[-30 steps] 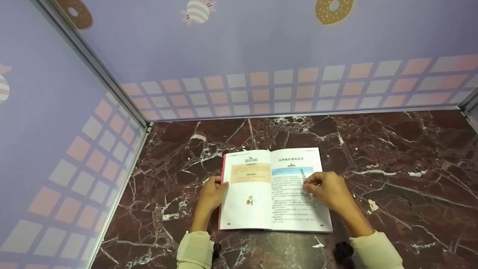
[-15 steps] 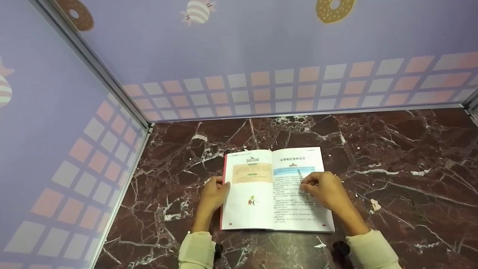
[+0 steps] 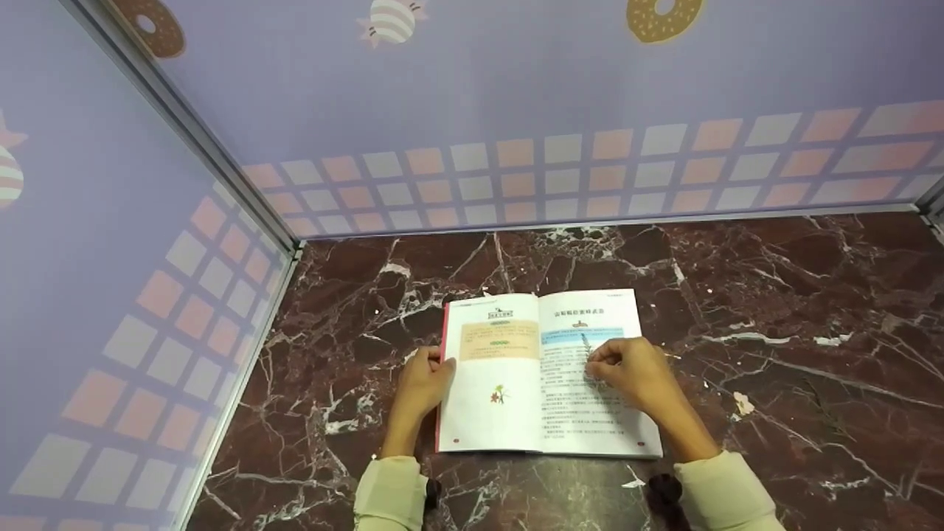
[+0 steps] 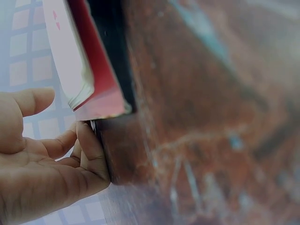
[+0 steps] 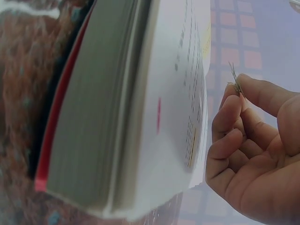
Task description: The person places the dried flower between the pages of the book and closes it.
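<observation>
An open book (image 3: 490, 424) with a red cover lies on the dark marbled tabletop, printed pages up. At its left edge is my left hand (image 3: 422, 383); the thumb lies by the page edge and curled fingers touch the cover edge, as the left wrist view shows. Over the right page, my right hand (image 3: 634, 369) pinches a thin green plant sprig (image 3: 586, 344) between thumb and forefinger. In the right wrist view, the top of the sprig (image 5: 234, 75) sticks up from the fingertips, and the other fingers are curled. My hand covers part of the sprig.
Purple wall panels (image 3: 457, 81) with checks stand behind and at the left. A small pale scrap (image 3: 743, 403) lies on the tabletop (image 3: 796, 295) right of the book, with a faint dark sprig (image 3: 826, 405) beside it. A white bit (image 3: 633, 476) lies near the book's front edge.
My right hand has moved a little to the left over the right page, carrying the sprig with it. My left hand stays at the book's left edge.
</observation>
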A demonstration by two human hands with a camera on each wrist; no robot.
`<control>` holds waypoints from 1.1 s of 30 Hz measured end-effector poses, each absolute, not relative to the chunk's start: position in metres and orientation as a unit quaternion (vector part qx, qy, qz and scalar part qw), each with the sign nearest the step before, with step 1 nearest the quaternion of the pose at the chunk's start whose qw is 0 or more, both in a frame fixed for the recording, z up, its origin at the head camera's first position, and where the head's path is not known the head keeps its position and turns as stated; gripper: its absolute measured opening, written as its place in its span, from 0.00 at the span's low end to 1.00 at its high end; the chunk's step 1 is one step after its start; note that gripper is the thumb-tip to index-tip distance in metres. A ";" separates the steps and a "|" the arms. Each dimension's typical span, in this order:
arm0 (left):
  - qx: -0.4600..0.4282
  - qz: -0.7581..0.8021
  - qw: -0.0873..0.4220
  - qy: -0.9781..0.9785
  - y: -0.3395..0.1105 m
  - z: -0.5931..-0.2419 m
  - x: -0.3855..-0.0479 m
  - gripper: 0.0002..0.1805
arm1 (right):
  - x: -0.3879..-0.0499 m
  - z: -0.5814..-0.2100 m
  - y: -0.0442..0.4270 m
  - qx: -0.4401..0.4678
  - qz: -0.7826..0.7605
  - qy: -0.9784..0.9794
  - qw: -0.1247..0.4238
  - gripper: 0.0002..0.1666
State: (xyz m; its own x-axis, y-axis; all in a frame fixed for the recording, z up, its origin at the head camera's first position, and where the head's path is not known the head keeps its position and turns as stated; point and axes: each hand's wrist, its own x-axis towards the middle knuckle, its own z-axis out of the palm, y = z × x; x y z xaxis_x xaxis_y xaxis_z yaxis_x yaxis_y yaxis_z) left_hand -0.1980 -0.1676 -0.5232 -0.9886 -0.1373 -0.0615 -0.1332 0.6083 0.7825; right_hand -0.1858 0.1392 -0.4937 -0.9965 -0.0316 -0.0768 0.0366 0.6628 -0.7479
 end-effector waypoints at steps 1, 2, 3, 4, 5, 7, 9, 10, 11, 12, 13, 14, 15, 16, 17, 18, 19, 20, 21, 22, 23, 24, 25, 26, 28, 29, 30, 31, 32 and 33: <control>0.075 -0.436 0.002 -0.897 -0.168 -0.523 -0.198 0.18 | -0.186 -0.494 0.138 0.003 -0.412 0.910 0.042 0.02; 0.075 -0.436 0.001 -0.897 -0.168 -0.523 -0.198 0.18 | -0.186 -0.494 0.137 0.004 -0.413 0.910 0.042 0.02; 0.076 -0.435 0.001 -0.897 -0.167 -0.523 -0.198 0.18 | -0.186 -0.494 0.136 0.005 -0.414 0.909 0.042 0.02; 0.076 -0.435 0.000 -0.897 -0.167 -0.523 -0.198 0.18 | -0.187 -0.494 0.135 0.006 -0.413 0.910 0.043 0.02; 0.077 -0.435 0.000 -0.897 -0.167 -0.523 -0.198 0.18 | -0.187 -0.495 0.134 0.006 -0.413 0.910 0.043 0.02; 0.077 -0.438 0.001 -0.896 -0.167 -0.523 -0.198 0.18 | -0.187 -0.495 0.133 0.005 -0.413 0.910 0.044 0.02; 0.078 -0.440 0.001 -0.895 -0.167 -0.523 -0.198 0.18 | -0.188 -0.495 0.131 0.005 -0.412 0.910 0.045 0.02; 0.078 -0.440 0.002 -0.894 -0.167 -0.523 -0.198 0.18 | -0.188 -0.495 0.130 0.005 -0.413 0.910 0.045 0.02; 0.078 -0.440 0.002 -0.895 -0.167 -0.523 -0.198 0.18 | -0.189 -0.495 0.130 0.006 -0.413 0.909 0.046 0.02; 0.077 -0.440 0.002 -0.895 -0.167 -0.523 -0.198 0.18 | -0.189 -0.496 0.129 0.007 -0.414 0.909 0.046 0.02; 0.078 -0.439 0.002 -0.895 -0.167 -0.523 -0.198 0.18 | -0.189 -0.496 0.129 0.008 -0.414 0.909 0.046 0.02; 0.079 -0.437 0.001 -0.896 -0.167 -0.523 -0.198 0.18 | -0.189 -0.497 0.128 0.009 -0.414 0.909 0.047 0.02; 0.078 -0.437 0.001 -0.896 -0.167 -0.523 -0.198 0.18 | -0.190 -0.497 0.128 0.009 -0.415 0.909 0.046 0.02; 0.078 -0.436 0.000 -0.897 -0.167 -0.522 -0.198 0.19 | -0.190 -0.498 0.128 0.010 -0.416 0.908 0.047 0.02; 0.079 -0.436 -0.001 -0.897 -0.167 -0.522 -0.198 0.19 | -0.190 -0.498 0.128 0.011 -0.416 0.908 0.048 0.03; 0.080 -0.436 -0.002 -0.897 -0.167 -0.522 -0.198 0.19 | -0.190 -0.499 0.127 0.011 -0.417 0.908 0.049 0.03; 0.081 -0.435 -0.003 -0.897 -0.167 -0.522 -0.198 0.19 | -0.190 -0.499 0.127 0.012 -0.418 0.907 0.049 0.03; 0.082 -0.434 -0.003 -0.897 -0.167 -0.521 -0.197 0.19 | -0.190 -0.500 0.127 0.013 -0.420 0.906 0.051 0.03; 0.082 -0.434 -0.003 -0.897 -0.167 -0.521 -0.197 0.18 | -0.190 -0.500 0.126 0.014 -0.421 0.906 0.052 0.03; 0.083 -0.434 -0.004 -0.897 -0.167 -0.521 -0.197 0.18 | -0.190 -0.500 0.126 0.015 -0.422 0.905 0.053 0.03; 0.084 -0.433 -0.003 -0.897 -0.167 -0.521 -0.197 0.18 | -0.190 -0.501 0.126 0.016 -0.422 0.905 0.054 0.03; 0.085 -0.433 -0.002 -0.897 -0.166 -0.521 -0.197 0.18 | -0.190 -0.501 0.126 0.017 -0.424 0.904 0.056 0.03; 0.085 -0.433 -0.002 -0.897 -0.166 -0.521 -0.197 0.18 | -0.190 -0.502 0.126 0.018 -0.425 0.903 0.057 0.03; 0.086 -0.434 -0.003 -0.897 -0.166 -0.521 -0.197 0.19 | -0.190 -0.503 0.126 0.019 -0.425 0.903 0.059 0.03; 0.088 -0.435 -0.005 -0.896 -0.166 -0.520 -0.197 0.19 | -0.190 -0.504 0.126 0.020 -0.424 0.903 0.061 0.03; 0.089 -0.435 -0.006 -0.896 -0.166 -0.520 -0.197 0.19 | -0.190 -0.504 0.126 0.020 -0.423 0.904 0.062 0.03; 0.090 -0.434 -0.006 -0.896 -0.166 -0.520 -0.197 0.19 | -0.190 -0.505 0.126 0.020 -0.422 0.904 0.061 0.03; 0.089 -0.433 -0.007 -0.897 -0.166 -0.520 -0.198 0.19 | -0.190 -0.506 0.126 0.020 -0.421 0.905 0.061 0.03; 0.090 -0.432 -0.007 -0.897 -0.166 -0.520 -0.198 0.19 | -0.190 -0.507 0.126 0.020 -0.420 0.905 0.059 0.04; 0.089 -0.431 -0.007 -0.898 -0.166 -0.520 -0.198 0.19 | -0.190 -0.508 0.126 0.020 -0.419 0.906 0.057 0.04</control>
